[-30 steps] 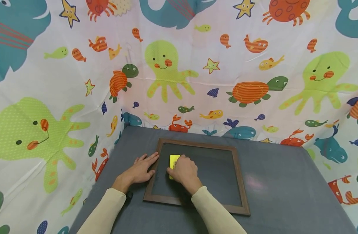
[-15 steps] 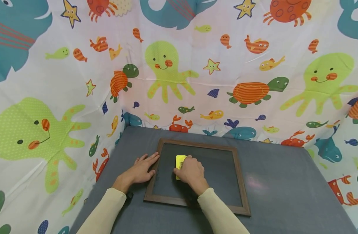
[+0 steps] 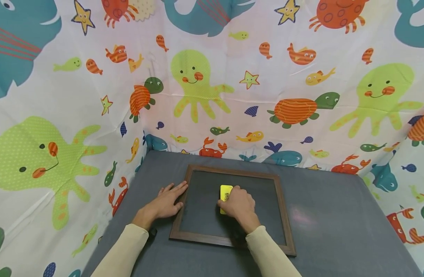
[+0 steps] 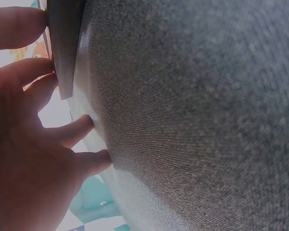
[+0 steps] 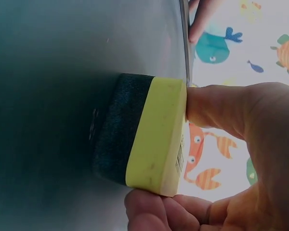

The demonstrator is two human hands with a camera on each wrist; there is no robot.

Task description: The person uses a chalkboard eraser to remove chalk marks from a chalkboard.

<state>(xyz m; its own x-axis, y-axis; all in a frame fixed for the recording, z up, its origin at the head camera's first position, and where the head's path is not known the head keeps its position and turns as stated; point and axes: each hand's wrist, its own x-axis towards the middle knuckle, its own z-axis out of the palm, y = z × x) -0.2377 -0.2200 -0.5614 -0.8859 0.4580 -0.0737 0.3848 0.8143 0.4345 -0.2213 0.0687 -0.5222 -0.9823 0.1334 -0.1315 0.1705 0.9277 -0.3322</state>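
A small chalkboard (image 3: pixel 205 223) with a brown wooden frame lies flat on the grey table. My right hand (image 3: pixel 240 204) grips a yellow chalkboard eraser (image 3: pixel 225 192) near the board's middle. In the right wrist view the eraser (image 5: pixel 156 134) has a dark felt side against the board, with the thumb on one end and fingers on the other. My left hand (image 3: pixel 165 202) lies spread at the left edge of the frame, fingertips on the wood. From the left wrist, two fingers (image 4: pixel 79 130) reach the cloth beside the frame's corner (image 4: pixel 65 72).
Grey cloth covers the table (image 3: pixel 336 223), which extends to the right of the board. A white curtain (image 3: pixel 225 88) printed with sea animals hangs behind and along both sides. Cream sleeves (image 3: pixel 123 250) cover both forearms.
My right hand has slid the eraser rightward across the board, from its left part to near the middle. The left hand has stayed at the frame's left edge.
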